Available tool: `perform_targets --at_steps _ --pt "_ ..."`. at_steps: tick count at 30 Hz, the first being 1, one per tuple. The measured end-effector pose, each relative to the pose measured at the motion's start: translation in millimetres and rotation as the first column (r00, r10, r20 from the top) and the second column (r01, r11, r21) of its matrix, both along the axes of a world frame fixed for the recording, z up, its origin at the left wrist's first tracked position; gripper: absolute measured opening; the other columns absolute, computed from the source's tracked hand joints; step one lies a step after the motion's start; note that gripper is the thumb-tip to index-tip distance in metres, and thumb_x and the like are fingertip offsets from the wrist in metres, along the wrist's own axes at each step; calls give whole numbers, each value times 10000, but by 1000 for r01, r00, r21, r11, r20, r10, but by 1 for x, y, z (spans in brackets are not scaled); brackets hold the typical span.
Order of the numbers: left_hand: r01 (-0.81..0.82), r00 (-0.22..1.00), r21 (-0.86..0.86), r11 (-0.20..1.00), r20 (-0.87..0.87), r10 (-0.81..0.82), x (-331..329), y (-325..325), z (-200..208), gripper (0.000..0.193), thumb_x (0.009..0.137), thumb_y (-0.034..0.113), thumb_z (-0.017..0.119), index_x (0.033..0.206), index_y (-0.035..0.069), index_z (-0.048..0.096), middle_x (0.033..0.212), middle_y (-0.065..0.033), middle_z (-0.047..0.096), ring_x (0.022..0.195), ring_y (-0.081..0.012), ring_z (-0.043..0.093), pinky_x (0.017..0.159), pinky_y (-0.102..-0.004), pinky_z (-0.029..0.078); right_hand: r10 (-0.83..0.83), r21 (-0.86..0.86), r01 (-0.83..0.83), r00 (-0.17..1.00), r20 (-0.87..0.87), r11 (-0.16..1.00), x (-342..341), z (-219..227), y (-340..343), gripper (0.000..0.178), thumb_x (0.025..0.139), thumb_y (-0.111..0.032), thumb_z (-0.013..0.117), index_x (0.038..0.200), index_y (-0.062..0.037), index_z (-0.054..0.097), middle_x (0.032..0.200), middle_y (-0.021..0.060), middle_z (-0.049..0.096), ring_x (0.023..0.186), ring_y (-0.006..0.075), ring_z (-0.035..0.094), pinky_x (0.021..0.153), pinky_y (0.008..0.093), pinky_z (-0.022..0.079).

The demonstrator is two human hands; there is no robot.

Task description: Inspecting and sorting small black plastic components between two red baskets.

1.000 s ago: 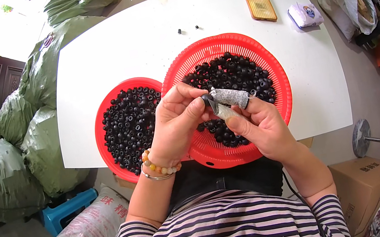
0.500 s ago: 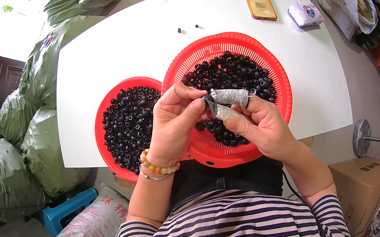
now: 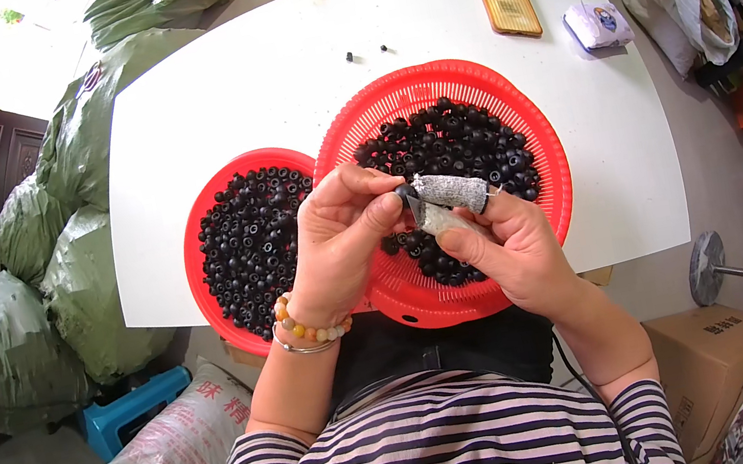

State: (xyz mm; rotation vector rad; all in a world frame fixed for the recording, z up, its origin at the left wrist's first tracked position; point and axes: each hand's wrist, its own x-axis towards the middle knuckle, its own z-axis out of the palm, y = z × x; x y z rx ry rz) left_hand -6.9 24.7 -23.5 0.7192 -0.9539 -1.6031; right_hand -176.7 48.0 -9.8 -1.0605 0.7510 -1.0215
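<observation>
My left hand (image 3: 342,232) pinches a small round black part (image 3: 404,191) between thumb and fingertips. My right hand (image 3: 524,250) grips a small flat blade (image 3: 417,211) by its pale wrapped handle (image 3: 447,220), and the blade lies against the black part. A grey knitted sleeve (image 3: 451,190) covers the right index finger. Both hands are over a red slotted basket (image 3: 553,150) holding many hollow black parts (image 3: 465,141). To its left, a smaller red basket (image 3: 196,263) is filled with similar black parts (image 3: 258,237).
On the white table (image 3: 208,92) lie a phone in a yellow case (image 3: 507,1), a tissue pack (image 3: 598,26) and two tiny black pieces (image 3: 350,58). Green sacks (image 3: 99,290) crowd the left side. Cardboard boxes (image 3: 712,361) stand at right and behind the table.
Both hands keep almost the same place and hold. The blade has shifted only slightly against the black part.
</observation>
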Motion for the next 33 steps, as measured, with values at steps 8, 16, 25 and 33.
perform_targets --at_steps 8,16,25,33 --pt "-16 997 -7 1000 69 17 -3 0 1 90 809 23 553 897 9 543 827 -32 563 690 -66 547 639 -194 483 22 18 -21 1000 -4 1000 -4 4 -2 294 837 -84 540 1120 -11 502 999 11 565 894 47 500 793 201 409" --pt "48 994 66 997 -104 -41 -3 -1 0 80 825 33 534 902 16 538 831 -24 557 687 -52 539 647 -196 486 54 15 -54 999 -7 998 -8 5 -1 301 840 -87 536 1127 -7 496 1004 13 560 901 53 499 804 207 405" --pt "17 999 -35 999 31 -16 -2 0 0 83 799 3 558 882 0 552 850 -38 559 724 -73 562 644 -195 488 44 23 -45 999 12 999 -7 4 -2 275 841 -93 533 1105 -19 507 986 10 567 880 50 503 785 201 409" --pt "62 997 47 997 -50 -59 -2 -1 1 85 839 57 515 915 19 521 805 -36 550 674 -67 540 630 -209 491 95 90 -97 995 24 991 -9 4 -5 284 847 -108 529 1116 -23 494 980 9 564 885 48 495 786 200 398"
